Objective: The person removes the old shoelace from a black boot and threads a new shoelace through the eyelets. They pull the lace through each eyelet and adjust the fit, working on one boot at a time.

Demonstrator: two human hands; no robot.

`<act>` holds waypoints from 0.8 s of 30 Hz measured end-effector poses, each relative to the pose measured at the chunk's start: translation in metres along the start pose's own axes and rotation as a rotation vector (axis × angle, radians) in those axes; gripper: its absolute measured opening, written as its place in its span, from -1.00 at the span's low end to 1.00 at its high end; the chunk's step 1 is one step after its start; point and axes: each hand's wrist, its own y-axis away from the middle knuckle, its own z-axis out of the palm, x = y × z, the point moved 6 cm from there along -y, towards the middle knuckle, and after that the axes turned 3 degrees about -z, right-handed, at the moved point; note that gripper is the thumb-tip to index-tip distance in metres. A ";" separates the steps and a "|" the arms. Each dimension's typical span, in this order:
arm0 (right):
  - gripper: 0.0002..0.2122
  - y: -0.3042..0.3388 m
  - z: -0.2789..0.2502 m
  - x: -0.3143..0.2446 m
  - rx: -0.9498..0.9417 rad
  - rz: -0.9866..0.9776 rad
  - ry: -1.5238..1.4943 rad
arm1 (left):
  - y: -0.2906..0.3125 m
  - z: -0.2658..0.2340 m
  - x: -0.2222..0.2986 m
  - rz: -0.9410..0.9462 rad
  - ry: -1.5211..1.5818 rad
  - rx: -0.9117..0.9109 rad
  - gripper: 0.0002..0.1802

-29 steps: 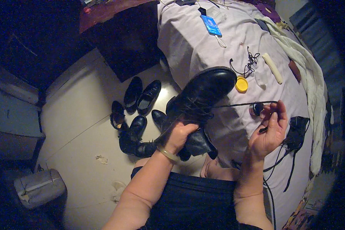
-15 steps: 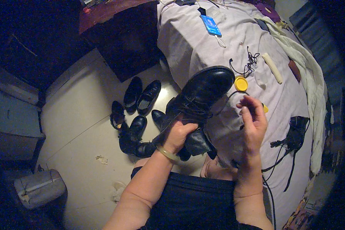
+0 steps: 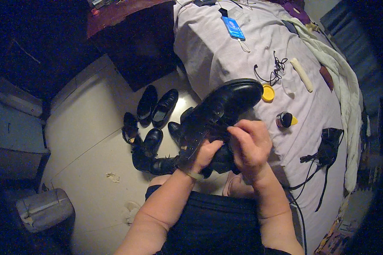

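Note:
A black lace-up leather boot (image 3: 232,97) is tilted in front of me, its toe pointing to the upper right. My left hand (image 3: 205,156) is closed around the ankle part of the boot, thumb on top. My right hand (image 3: 252,146) is bent over the lacing, thumb and fingers pinched together at the black laces (image 3: 215,124). The boot's shaft is partly hidden behind both hands. Just right of the toe lies a round yellow lid (image 3: 267,93). A small dark jar (image 3: 284,120) with a yellow part rests right of my right hand.
Several black shoes (image 3: 152,142) stand on the pale tiled floor (image 3: 85,170) to the left. On the bed sheet (image 3: 208,55) lie a phone (image 3: 233,28), a tangled black cord (image 3: 276,70), a cream stick-like piece (image 3: 302,75) and a black strapped item (image 3: 327,148). A grey case (image 3: 44,208) sits lower left.
My right hand has moved left and down from beside the yellow lid to the laces, its fingers closing. The dark jar has come into sight. The boot has turned slightly in my left hand.

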 end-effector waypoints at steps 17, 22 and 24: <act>-0.80 0.000 0.022 -0.002 -0.179 0.037 -0.055 | 0.002 0.007 0.008 0.183 -0.191 -0.006 -0.66; -0.81 0.016 0.028 0.015 -0.367 0.481 -0.425 | 0.000 -0.005 -0.014 -0.128 0.110 -0.018 -0.70; -0.81 0.018 0.022 0.021 -0.453 0.600 -0.405 | 0.000 -0.010 -0.012 -0.242 0.135 -0.011 -0.71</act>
